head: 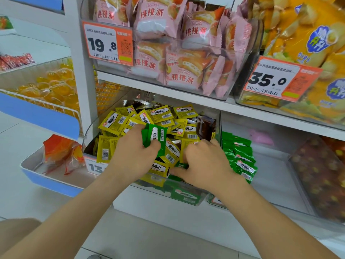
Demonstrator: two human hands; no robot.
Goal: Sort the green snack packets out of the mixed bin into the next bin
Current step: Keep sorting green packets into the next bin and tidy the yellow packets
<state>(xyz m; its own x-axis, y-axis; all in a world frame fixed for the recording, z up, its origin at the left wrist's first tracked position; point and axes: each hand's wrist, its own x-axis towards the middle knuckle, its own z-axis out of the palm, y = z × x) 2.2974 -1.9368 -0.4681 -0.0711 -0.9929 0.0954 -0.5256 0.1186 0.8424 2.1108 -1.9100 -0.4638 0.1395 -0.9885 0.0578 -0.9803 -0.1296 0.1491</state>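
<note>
The clear mixed bin (89,135) on the lower shelf is heaped with yellow snack packets (113,123), a few dark brown ones (206,127) and green ones near its front wall (183,195). My left hand (136,152) is shut on a bunch of green packets (154,134) held just above the heap. My right hand (203,163) rests palm down in the right part of the bin, fingers curled into the packets; what it grips is hidden. The neighbouring clear bin (268,186) to the right holds a pile of green packets (240,156) against its left wall.
Above, a shelf carries a bin of pink pastry packs (179,53) with a 19.8 price tag (108,43), and yellow bags (306,40) with a 35.0 tag (280,81). At left are wire baskets of orange jelly cups (48,86). A dark patterned pack (317,172) stands far right.
</note>
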